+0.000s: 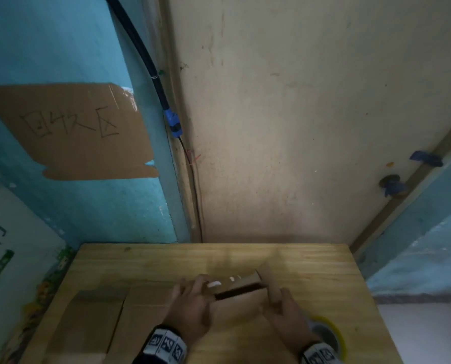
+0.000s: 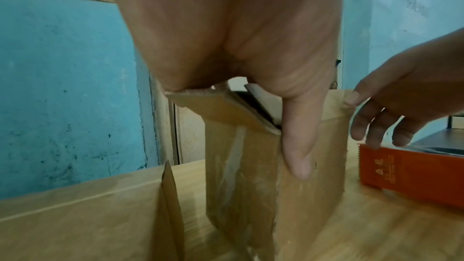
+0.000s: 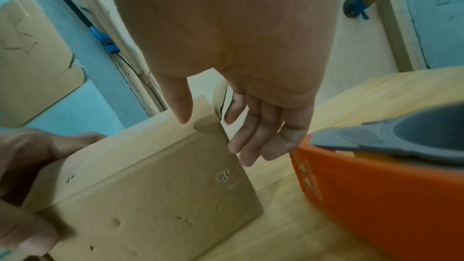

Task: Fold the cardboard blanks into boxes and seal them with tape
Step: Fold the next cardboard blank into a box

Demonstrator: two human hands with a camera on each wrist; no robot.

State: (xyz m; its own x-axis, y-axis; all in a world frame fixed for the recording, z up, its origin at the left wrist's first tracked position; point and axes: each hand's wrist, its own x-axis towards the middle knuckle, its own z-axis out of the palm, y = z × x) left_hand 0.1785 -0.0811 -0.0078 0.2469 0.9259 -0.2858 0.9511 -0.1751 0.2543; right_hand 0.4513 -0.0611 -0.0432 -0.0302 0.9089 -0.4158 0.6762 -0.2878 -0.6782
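Observation:
A small brown cardboard box (image 1: 236,307) stands on the wooden table (image 1: 166,261), its top slightly agape with a dark slit. My left hand (image 1: 195,287) grips its left end, fingers over the top and thumb (image 2: 298,146) down the near face. My right hand (image 1: 282,302) is at the right end, where an end flap (image 1: 271,282) stands up. Its fingers (image 3: 251,138) are straight beside that flap and its thumb (image 3: 182,104) touches the top edge. In the left wrist view clear tape runs down one box wall (image 2: 233,166).
An orange tape dispenser (image 2: 411,174) with a yellow roll (image 1: 329,334) lies on the table just right of my right wrist. Flat cardboard blanks (image 1: 95,319) lie at the left of the table. Walls and a black cable (image 1: 151,72) stand behind the table.

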